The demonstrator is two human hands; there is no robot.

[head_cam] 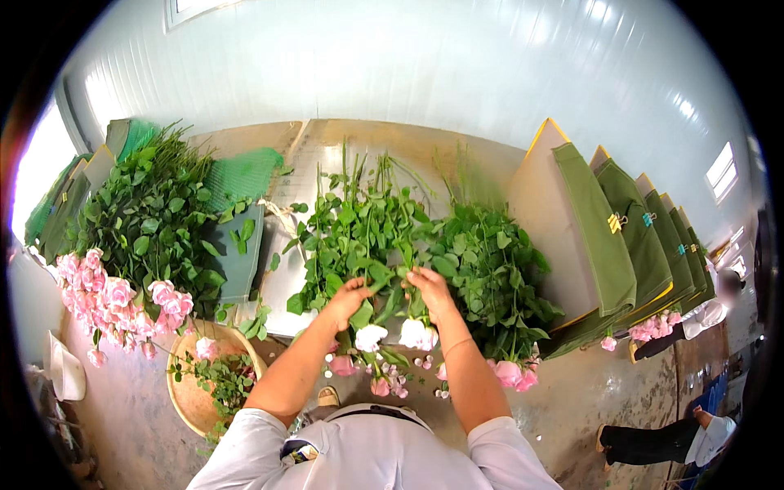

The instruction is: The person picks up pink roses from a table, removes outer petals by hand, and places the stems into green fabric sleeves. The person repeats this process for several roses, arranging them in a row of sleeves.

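My left hand [352, 301] grips the leafy stem of a rose with a pale bloom [370, 337], near the table's front edge. Beside it, my right hand [430, 293] is closed around another rose stem, whose pale pink bloom [418, 334] hangs below the wrist. Leaves partly hide the fingers of both hands. Leafy rose stems [367, 223] lie under and beyond my hands, cut ends toward the wall. Pink blooms [380, 386] hang over the front edge between my arms. A denser pile of roses [490, 269] lies just right of my right hand.
A large pile of pink roses [147, 226] covers the table's left side, near green netting [245, 174]. Below stands a round bin [184, 392] with leafy cuttings. Boards with green cloth [588, 233] and binder clips lean at the right. Two people [667, 440] are at the far right.
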